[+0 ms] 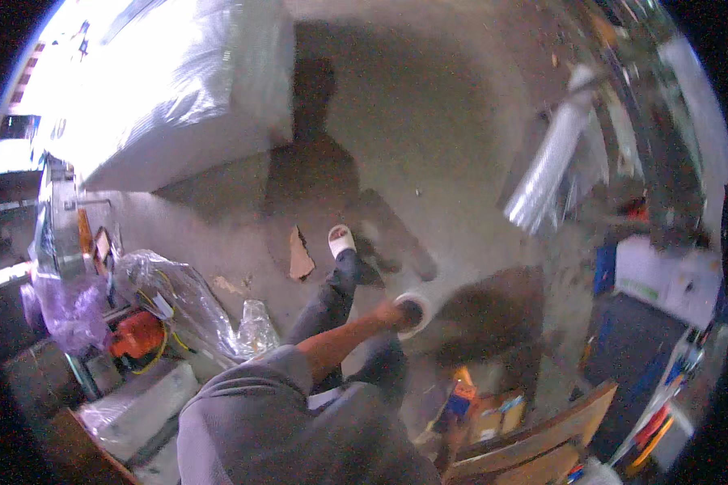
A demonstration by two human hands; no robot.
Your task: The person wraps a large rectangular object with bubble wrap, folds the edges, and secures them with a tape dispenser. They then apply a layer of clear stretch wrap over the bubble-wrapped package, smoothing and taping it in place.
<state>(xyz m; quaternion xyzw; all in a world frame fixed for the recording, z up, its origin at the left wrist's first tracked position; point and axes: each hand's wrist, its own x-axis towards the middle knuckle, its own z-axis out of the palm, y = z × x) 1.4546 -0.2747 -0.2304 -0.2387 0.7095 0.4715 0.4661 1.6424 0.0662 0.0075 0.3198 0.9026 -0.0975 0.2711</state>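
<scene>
My left arm, in a grey sleeve, reaches across in front of my legs. Its hand (398,314) is over or against a white, rounded thing with a dark middle (421,323). Blur hides the fingers, and I cannot tell whether they hold this ring-like shape or whether it is my other sandal behind them. One white sandal (341,239) shows on my foot on the concrete floor. A torn piece of brown cardboard (301,255) lies beside that foot. My right hand is out of view.
A large wrapped block (194,153) stands at far left. Clear plastic sheeting (186,299) and an orange-red tool (137,333) lie at left. A bubble-wrap roll (550,166) leans at right. A wooden chair (542,440) and a white box (667,279) are near right.
</scene>
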